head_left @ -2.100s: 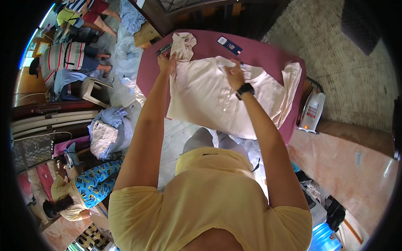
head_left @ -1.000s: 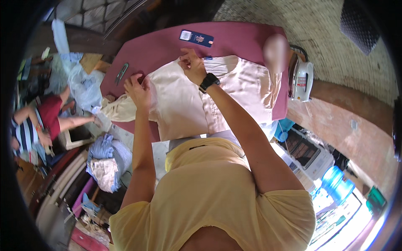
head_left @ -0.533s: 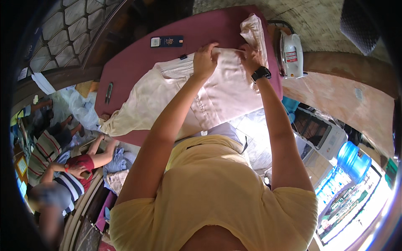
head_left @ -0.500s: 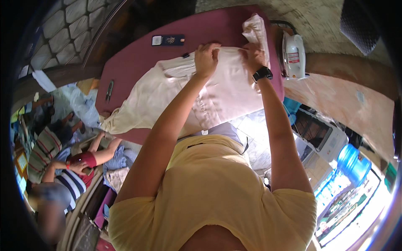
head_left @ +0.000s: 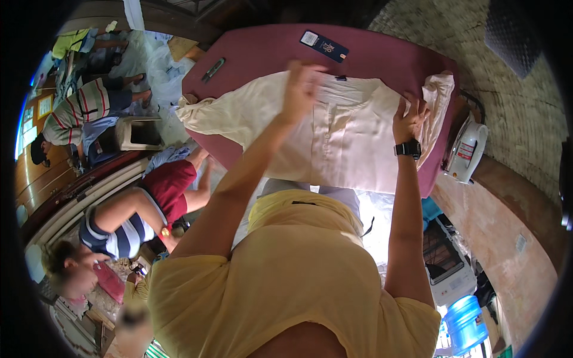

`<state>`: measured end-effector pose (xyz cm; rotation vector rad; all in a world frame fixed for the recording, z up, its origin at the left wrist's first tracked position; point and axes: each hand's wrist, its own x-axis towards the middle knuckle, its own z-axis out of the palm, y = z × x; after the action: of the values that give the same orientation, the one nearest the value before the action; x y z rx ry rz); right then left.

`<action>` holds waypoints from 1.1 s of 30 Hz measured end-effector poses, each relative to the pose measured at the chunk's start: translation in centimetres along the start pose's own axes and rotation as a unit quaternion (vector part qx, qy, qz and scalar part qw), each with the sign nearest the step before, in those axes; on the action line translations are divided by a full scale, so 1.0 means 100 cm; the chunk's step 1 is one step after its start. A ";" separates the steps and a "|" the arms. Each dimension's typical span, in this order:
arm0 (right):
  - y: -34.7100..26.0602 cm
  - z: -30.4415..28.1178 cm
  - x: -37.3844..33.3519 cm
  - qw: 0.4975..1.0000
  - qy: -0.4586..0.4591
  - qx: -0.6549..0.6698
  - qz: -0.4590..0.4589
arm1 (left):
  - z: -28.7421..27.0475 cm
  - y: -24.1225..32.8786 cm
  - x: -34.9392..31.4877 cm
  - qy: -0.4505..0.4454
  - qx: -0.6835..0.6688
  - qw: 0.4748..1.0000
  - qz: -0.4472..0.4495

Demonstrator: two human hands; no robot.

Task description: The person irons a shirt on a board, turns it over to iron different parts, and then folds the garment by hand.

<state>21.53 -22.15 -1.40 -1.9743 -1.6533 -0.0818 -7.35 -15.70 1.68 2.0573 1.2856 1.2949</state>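
A cream long-sleeved blouse [head_left: 346, 143] lies spread on a maroon padded ironing board [head_left: 256, 51], its neckline at the far side and a buttoned placket down its middle. My left hand [head_left: 301, 92] is over the blouse's left shoulder, beside the collar, its fingers smeared by motion. My right hand [head_left: 410, 119], with a black watch on the wrist, rests by the right shoulder where the sleeve folds back. Its fingers look bent but apart on the cloth. A dark blue hang tag [head_left: 324, 46] and a small dark green snipping tool [head_left: 213, 70] lie on the board's far part.
A white iron [head_left: 467, 152] stands at the board's right end. Two people, one in a striped shirt [head_left: 122, 232], sit at the left. A blue water jug [head_left: 465, 322] is at lower right, and a beige stool [head_left: 138, 132] stands at the left.
My view has turned left, so the board appears farther right. The blouse's neckline is now spread open between my hands. My left hand has left the blouse's top edge; my right hand's pinch has loosened.
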 end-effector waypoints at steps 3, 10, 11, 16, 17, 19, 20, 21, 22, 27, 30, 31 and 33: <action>-0.012 -0.002 0.017 0.996 0.019 0.066 -0.051 | -0.067 -0.057 -0.005 0.061 0.146 0.986 -0.054; 0.002 0.035 0.036 0.991 -0.102 0.092 0.003 | -0.079 -0.093 -0.023 -0.055 0.288 0.937 -0.188; 0.001 0.038 0.037 0.996 -0.058 0.071 0.008 | -0.072 -0.087 -0.022 -0.015 0.301 0.935 -0.185; 0.014 0.020 0.041 0.986 0.033 0.163 -0.004 | -0.033 -0.026 -0.006 0.080 0.227 0.968 -0.072; 0.016 0.011 0.036 0.990 0.029 0.138 -0.030 | -0.020 -0.023 -0.010 0.049 0.173 0.984 -0.015; 0.019 -0.003 0.022 0.992 0.004 0.118 -0.036 | 0.022 -0.001 -0.016 -0.091 -0.012 0.995 0.034; 0.021 -0.010 0.015 0.993 -0.009 0.109 -0.039 | 0.040 0.012 -0.015 -0.150 -0.028 0.985 0.085; 0.019 -0.016 0.011 0.998 0.005 0.045 -0.047 | 0.056 0.023 -0.011 -0.209 -0.044 0.968 0.136; 0.028 -0.016 0.007 0.998 -0.030 0.033 -0.035 | 0.069 0.032 -0.006 -0.222 0.003 0.961 0.164; 0.032 -0.025 0.003 0.998 -0.038 -0.010 0.043 | 0.081 0.028 0.027 -0.201 0.043 0.967 0.153; 0.015 -0.031 0.006 0.999 -0.007 0.007 0.035 | 0.058 0.026 0.049 -0.096 -0.025 0.988 0.115; 0.015 -0.028 0.006 0.999 -0.022 0.044 0.001 | 0.046 0.024 0.043 -0.152 0.014 0.987 0.042; 0.016 -0.004 0.007 0.993 -0.018 0.098 -0.066 | 0.030 0.012 0.022 -0.266 0.082 0.959 0.062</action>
<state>23.29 -21.86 -1.35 -1.7299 -1.7428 0.0670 -3.89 -14.03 2.09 2.4084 1.0531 0.6138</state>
